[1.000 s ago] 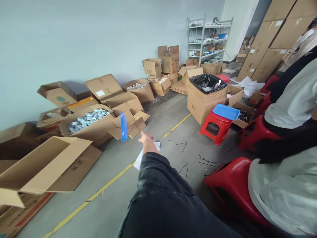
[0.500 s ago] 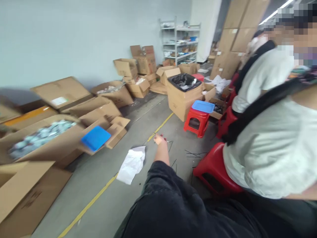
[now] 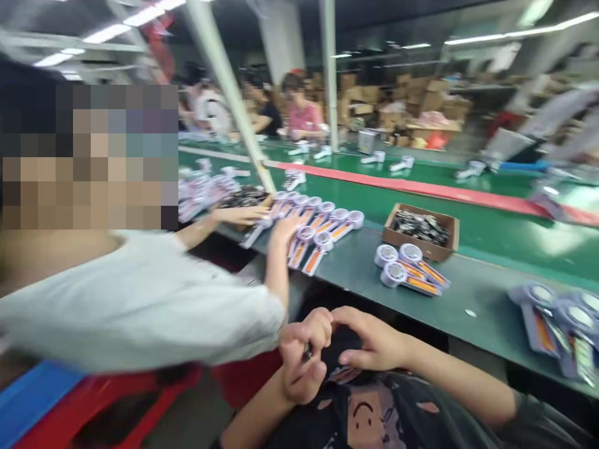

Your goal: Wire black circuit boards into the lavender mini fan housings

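Note:
My left hand (image 3: 304, 358) is closed in front of my dark shirt, around a small dark piece (image 3: 307, 353) too small to name. My right hand (image 3: 374, 340) is beside it over my lap, thumb and fingers apart, its fingertips close to the left fingers; nothing shows in it. Beyond my hands, white-and-orange handheld units with round heads lie on the bench: a small group (image 3: 412, 269) in front of me, a longer row (image 3: 316, 215) to the left and more (image 3: 564, 318) at the right. A cardboard tray (image 3: 453, 240) holds small dark and metallic parts.
Close on my left sits a co-worker in a white shirt (image 3: 187, 305), both hands at the bench among the units. The bench edge (image 3: 355, 288) runs in front of me. Behind it, a green conveyor (image 3: 505, 234) carries several white units. A slanted pole (image 3: 229, 93) stands at left.
The view has swung from the floor, cartons and red stools to the bench and conveyor. One hand was stretched out over the floor; now both hands are together near my lap.

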Demonstrator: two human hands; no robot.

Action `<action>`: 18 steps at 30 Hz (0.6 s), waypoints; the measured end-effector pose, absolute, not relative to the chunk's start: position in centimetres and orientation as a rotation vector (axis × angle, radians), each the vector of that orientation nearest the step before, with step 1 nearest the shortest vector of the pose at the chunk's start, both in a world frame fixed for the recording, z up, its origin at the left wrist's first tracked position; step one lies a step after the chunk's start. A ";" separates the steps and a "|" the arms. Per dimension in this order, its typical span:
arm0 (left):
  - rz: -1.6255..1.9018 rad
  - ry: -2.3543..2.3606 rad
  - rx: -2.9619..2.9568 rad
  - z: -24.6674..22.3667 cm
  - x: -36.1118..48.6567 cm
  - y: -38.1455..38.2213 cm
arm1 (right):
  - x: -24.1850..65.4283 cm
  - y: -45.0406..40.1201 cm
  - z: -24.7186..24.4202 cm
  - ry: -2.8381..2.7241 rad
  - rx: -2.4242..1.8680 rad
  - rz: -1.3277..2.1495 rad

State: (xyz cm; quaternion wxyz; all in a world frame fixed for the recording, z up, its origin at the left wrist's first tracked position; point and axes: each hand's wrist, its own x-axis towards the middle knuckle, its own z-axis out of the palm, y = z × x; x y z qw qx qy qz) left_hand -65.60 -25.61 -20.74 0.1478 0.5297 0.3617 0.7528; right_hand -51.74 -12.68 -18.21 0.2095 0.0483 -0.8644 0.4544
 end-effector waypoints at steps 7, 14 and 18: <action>1.754 0.888 1.659 -22.4 -62.6 -13.1 | -45.5 -9.3 -21.3 -2.057 -0.731 1.097; 0.985 1.473 2.456 -22.5 -64.6 -5.9 | -36.2 -5.9 -19.8 -1.872 -1.316 0.940; 0.624 1.619 2.663 -22.9 -64.1 -5.3 | -34.9 -5.5 -20.2 -2.102 -1.340 1.279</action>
